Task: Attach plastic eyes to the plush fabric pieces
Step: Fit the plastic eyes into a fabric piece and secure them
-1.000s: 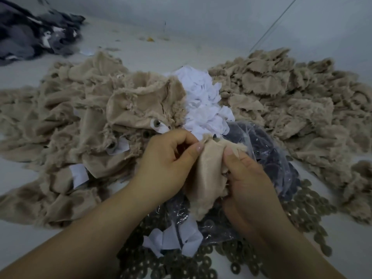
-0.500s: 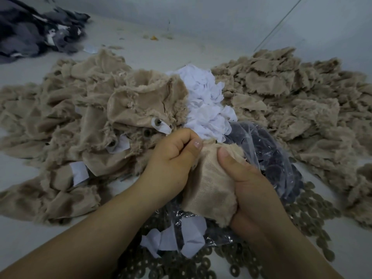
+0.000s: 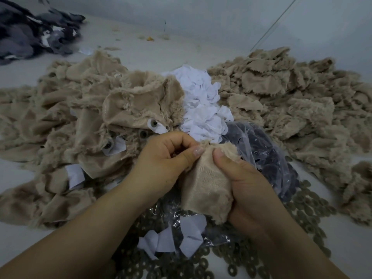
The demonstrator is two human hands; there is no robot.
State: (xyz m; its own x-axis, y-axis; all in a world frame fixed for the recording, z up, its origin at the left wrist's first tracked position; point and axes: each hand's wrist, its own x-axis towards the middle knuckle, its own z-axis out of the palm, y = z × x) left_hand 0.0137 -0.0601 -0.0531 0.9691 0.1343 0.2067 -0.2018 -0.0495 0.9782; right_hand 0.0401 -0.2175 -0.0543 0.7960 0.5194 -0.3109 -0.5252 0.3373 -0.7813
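A beige plush fabric piece [image 3: 205,184] hangs between both hands, its woven back facing me. My left hand [image 3: 165,160] pinches the piece's upper left edge with thumb and curled fingers. My right hand [image 3: 245,184] grips its right side, thumb pressed on the top. Any plastic eye in my fingers is hidden. A clear bag of dark plastic eyes [image 3: 267,156] lies just behind my right hand. Finished pieces with an eye post [image 3: 154,123] and white backing lie in the left beige pile [image 3: 84,125].
A heap of white backing scraps [image 3: 201,105] sits in the middle. Another pile of cut beige pieces [image 3: 291,101] fills the right. Several dark washers [image 3: 308,204] are scattered over the white table near me. Dark grey fabric [image 3: 30,35] lies at the far left.
Both hands have drawn the plush piece slightly lower and closer together; the right thumb has moved up onto the piece's top edge beside the left thumb.
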